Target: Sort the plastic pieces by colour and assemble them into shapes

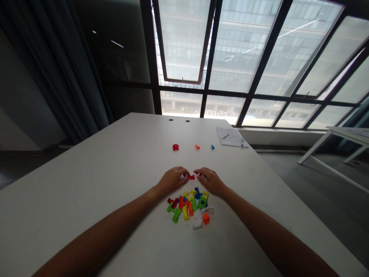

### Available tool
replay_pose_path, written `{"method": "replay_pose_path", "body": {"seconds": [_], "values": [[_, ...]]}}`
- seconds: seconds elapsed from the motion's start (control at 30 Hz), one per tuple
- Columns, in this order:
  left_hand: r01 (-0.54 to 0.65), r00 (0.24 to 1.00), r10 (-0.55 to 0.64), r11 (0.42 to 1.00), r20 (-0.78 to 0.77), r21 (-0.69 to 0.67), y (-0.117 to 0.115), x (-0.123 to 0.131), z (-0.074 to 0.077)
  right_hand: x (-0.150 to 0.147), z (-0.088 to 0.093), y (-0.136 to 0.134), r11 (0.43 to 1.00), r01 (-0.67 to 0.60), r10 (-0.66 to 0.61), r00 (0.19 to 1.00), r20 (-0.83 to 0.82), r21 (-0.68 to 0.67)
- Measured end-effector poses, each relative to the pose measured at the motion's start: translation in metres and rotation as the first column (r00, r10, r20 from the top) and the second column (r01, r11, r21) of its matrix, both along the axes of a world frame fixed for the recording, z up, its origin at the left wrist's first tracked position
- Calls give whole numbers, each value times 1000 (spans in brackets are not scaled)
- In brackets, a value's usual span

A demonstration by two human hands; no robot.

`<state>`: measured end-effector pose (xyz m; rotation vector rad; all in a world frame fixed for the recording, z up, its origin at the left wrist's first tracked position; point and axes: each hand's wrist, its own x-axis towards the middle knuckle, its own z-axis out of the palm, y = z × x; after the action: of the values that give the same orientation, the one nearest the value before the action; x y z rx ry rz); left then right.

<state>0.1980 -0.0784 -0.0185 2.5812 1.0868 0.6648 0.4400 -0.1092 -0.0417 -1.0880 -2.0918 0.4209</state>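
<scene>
Both my hands rest on a white table (95,181), just beyond a heap of small coloured plastic pieces (190,207). My left hand (172,179) has its fingers curled and pinches one end of a small red piece (191,177). My right hand (209,179) is curled too, with its fingertips at the other end of that red piece. The heap holds several green, yellow, red, blue, orange and white pieces and lies between my wrists.
Farther back on the table lie a red piece (175,147), an orange piece (197,146) and a blue piece (212,147). A notepad with a pen (231,137) sits at the far right corner. Large windows stand behind; another white table (343,134) is at right.
</scene>
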Motion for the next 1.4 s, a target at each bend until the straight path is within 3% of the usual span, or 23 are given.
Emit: {"method": "replay_pose_path", "body": {"seconds": [0.1, 0.23, 0.4, 0.53, 0.7, 1.03, 1.27, 1.33, 1.4], "values": [[-16, 1000, 16, 1000, 6, 13, 0, -3, -1, 2, 0, -2, 996, -69, 65, 996, 63, 56], [-74, 997, 76, 993, -26, 90, 14, -7, -2, 1, 0, -2, 999, -25, 24, 999, 31, 47], [-265, 957, 279, 952, -83, 151, 61, -8, -1, -1, -2, -1, 999, 24, -26, 998, 51, 36], [-357, 923, 374, 921, -96, 157, 100, 0, -1, -2, -5, 1, 998, 17, -21, 997, 72, 58], [-471, 868, 489, 866, -91, 168, 129, 7, -4, -2, -6, 5, 998, 10, -13, 998, 54, 57], [-569, 806, 591, 785, -22, 244, 132, 5, -10, 0, -7, 5, 999, -3, 1, 999, 40, 45], [-583, 801, 599, 781, -6, 222, 136, 11, -3, 0, -11, 7, 999, 7, -10, 999, 49, 52], [-574, 810, 587, 787, 12, 226, 127, 8, -2, -1, -10, 7, 998, 3, -6, 999, 48, 55], [-502, 859, 511, 832, 24, 237, 110, 1, -2, 0, -6, 4, 999, -12, 10, 999, 45, 46]]}}
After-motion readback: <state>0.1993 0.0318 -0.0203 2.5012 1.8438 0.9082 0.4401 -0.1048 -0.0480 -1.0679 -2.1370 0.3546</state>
